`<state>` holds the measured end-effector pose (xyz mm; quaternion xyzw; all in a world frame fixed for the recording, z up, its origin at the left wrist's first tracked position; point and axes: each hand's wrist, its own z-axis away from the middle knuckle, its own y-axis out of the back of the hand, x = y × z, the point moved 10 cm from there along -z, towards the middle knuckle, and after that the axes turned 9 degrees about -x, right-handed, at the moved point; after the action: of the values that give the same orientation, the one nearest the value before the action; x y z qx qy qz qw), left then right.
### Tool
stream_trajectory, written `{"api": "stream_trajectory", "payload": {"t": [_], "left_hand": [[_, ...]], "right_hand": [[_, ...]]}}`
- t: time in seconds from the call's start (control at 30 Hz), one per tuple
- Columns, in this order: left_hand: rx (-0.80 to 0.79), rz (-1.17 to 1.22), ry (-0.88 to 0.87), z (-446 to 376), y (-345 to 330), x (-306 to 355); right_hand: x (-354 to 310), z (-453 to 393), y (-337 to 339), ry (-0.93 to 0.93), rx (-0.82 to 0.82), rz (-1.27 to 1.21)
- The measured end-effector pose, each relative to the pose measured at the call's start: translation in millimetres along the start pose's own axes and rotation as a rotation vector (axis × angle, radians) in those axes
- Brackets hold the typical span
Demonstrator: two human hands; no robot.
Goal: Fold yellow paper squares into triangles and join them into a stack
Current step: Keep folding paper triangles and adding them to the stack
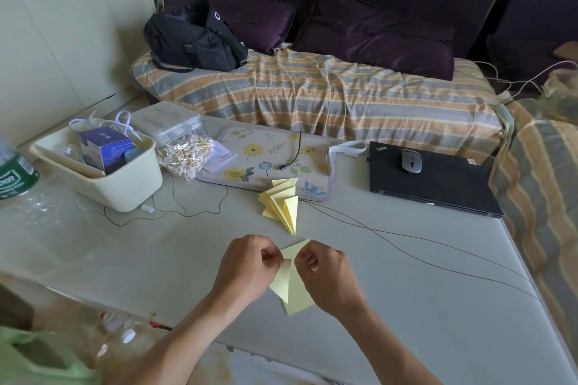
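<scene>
Both hands work a folded yellow paper near the front edge of the table. The left hand has its fingers curled and pinches the paper's upper left flap; the right hand has its fingers curled too and pinches the paper just across from the left fingertips, close to the same fold. Between the two sets of fingers a narrow folded ridge stands up, and the paper's pointed lower corners stick out below the hands, toward the person. Its top corner pokes out just above the right fingers.

Beyond the fingers, well apart, lies the stack of joined yellow triangles, fanned out, its far end touching a floral mat. Farther left of the left hand sits a cream bin with a bag of cotton swabs beside it. Far right of the right hand is a closed black laptop with a mouse on top. Thin dark cables run across the table past the right fingers.
</scene>
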<state>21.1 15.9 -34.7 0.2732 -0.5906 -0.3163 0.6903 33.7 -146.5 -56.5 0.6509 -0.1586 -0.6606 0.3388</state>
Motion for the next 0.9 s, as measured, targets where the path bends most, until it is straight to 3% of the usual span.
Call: {"api": "stream_trajectory", "payload": {"t": [0.13, 0.33, 0.43, 0.6, 0.9], "left_hand": [[0.011, 0.055, 0.009, 1, 3, 0], [0.066, 0.173, 0.046, 2, 11, -4], [0.052, 0.234, 0.076, 2, 10, -9], [-0.003, 0.137, 0.158, -1, 2, -22], [0.038, 0.213, 0.22, 3, 0, -31]], "right_hand": [[0, 1, -2, -0.016, 0.001, -0.033], [5, 2, -23, -0.097, -0.225, -0.058], [3, 2, -17, -0.084, -0.201, -0.084], [10, 0, -5, -0.131, -0.126, -0.121], [24, 2, -10, -0.236, -0.167, -0.24]]}}
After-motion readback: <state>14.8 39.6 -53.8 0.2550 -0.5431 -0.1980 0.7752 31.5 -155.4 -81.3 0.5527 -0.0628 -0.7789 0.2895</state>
